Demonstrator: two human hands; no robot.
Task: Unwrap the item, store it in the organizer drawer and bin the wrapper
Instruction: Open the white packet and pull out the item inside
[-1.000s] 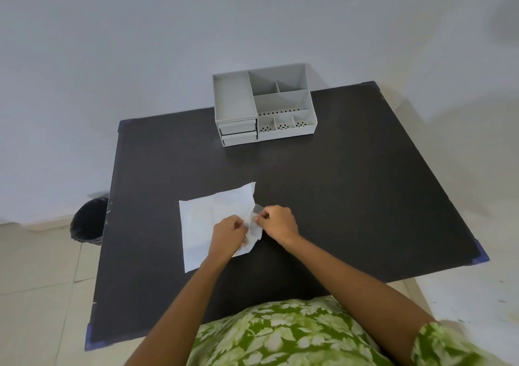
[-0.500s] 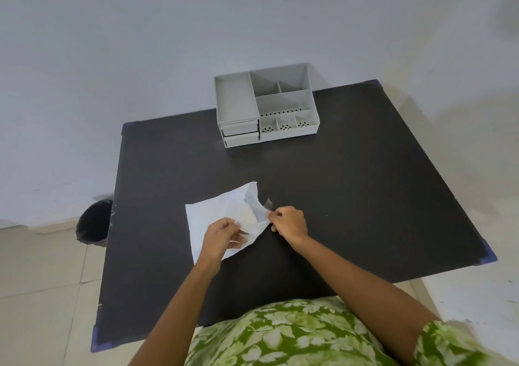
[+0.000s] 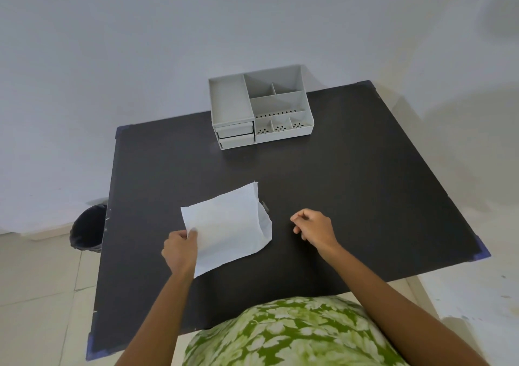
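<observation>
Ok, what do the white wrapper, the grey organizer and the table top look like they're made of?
White wrapper: thin cloth or tissue-like sheet, matte, with a stray thread at the far corner and soft curling; cloth seems likelier.
Grey organizer: moulded plastic, matte, judging by thin even walls and perforated floors.
Table: dark, matte board, probably laminate; its corners carry blue tape.

Your hands, pinched together a second ago at the right edge of the white wrapper (image 3: 229, 226), have parted. Your right hand (image 3: 314, 229) has let go and drawn off to the right, fingers curled, clear of the paper. Your left hand (image 3: 179, 250) has shifted its grip to the wrapper's near left edge, and the sheet now lies flatter.
</observation>
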